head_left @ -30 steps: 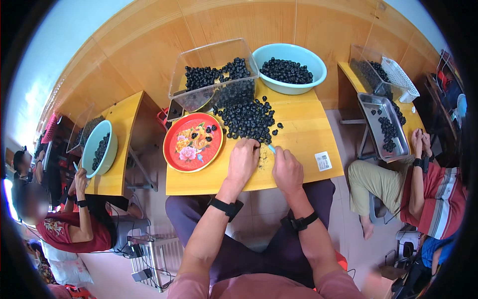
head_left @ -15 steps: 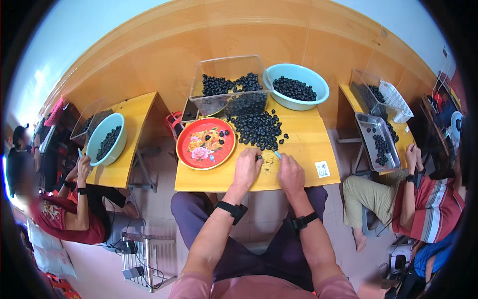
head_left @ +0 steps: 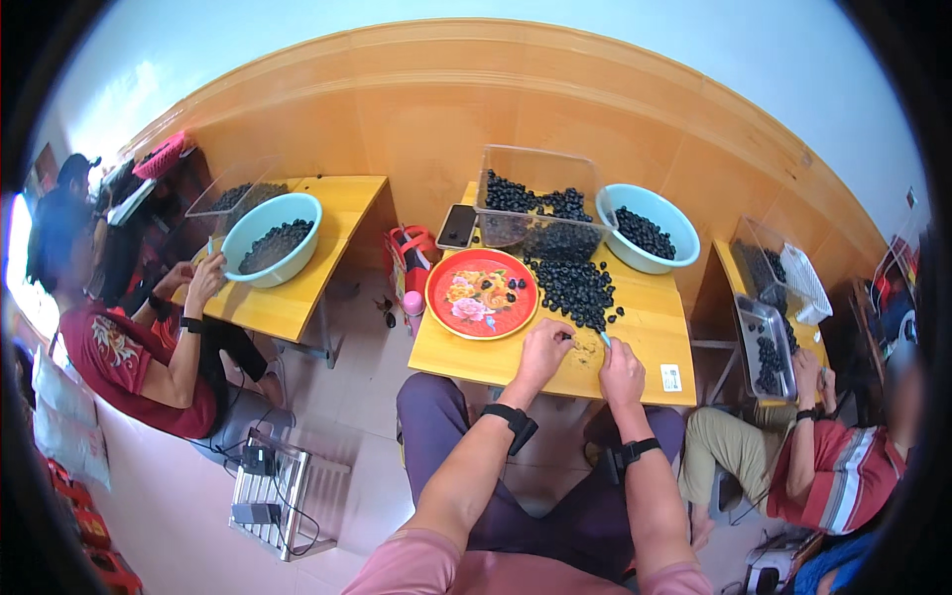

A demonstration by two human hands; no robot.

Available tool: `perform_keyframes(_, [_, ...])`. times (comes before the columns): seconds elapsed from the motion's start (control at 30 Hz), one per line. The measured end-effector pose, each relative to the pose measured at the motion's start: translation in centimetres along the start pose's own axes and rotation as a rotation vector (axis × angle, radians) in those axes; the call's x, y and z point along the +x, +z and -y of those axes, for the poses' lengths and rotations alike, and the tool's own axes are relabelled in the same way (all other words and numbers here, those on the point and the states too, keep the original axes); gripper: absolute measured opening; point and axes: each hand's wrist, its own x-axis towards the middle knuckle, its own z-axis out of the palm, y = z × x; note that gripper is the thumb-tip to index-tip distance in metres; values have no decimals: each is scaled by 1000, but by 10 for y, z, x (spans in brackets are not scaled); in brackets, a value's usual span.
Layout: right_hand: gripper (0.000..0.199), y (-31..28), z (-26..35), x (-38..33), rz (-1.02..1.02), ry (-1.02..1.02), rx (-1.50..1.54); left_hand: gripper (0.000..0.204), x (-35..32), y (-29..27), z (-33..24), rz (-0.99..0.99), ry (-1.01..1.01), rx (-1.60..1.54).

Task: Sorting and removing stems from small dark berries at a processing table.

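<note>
My left hand [head_left: 543, 354] is closed at the near edge of the yellow table [head_left: 446, 355], pinching one small black round fruit [head_left: 566, 337] of a kind I cannot make out. To its right, my right hand [head_left: 622, 375] grips a slim tool with a light-blue handle [head_left: 606, 339]; its working end is too small to tell. Both hands are apart, with dark scraps between them. Just beyond lies a loose pile of the same black fruits [head_left: 570, 290]. Left of the pile, a red round flowered tray [head_left: 433, 297] carries a few of them.
A clear plastic bin [head_left: 540, 226] and a light-blue basin [head_left: 656, 266], both with black fruits, stand at the back. A phone [head_left: 457, 226] lies beside the bin, a white label [head_left: 671, 378] at right. People work at tables on both sides; a metal stool [head_left: 270, 496] stands lower left.
The whole view has swung left, so the table and my hands appear farther right. My left hand still pinches a fruit and my right hand still holds the blue-handled tool.
</note>
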Motion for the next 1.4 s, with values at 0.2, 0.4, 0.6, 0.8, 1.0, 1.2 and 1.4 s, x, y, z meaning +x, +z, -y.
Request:
perform_keyframes(0.2, [16, -1, -1, -1, 1, -31, -20, 20, -1, -1, -3, 3, 39, -57])
perform_keyframes(0.4, [15, -1, 3, -4, -11, -25, -37, 21, -2, -1, -2, 5, 9, -28])
perform_keyframes(0.6, [15, -1, -3, -8, -34, -22, -19, 18, -4, 0, -4, 33, 8, -10])
perform_keyframes(0.8, [14, 1, -1, -2, -62, -94, 17, 14, -3, -8, -2, 102, -25, -79])
perform_keyframes(1.0, [20, -7, -4, -6, -1, -79, 30, 19, -7, -5, -11, 79, -136, -53])
perform_keyframes(1.2, [25, -11, -1, -4, 26, -100, 51, 19, -8, -11, -15, 104, -129, -29])
perform_keyframes(1.4, [25, -10, -4, -5, 68, -121, 52, 20, -8, -11, -23, 127, -138, 21])
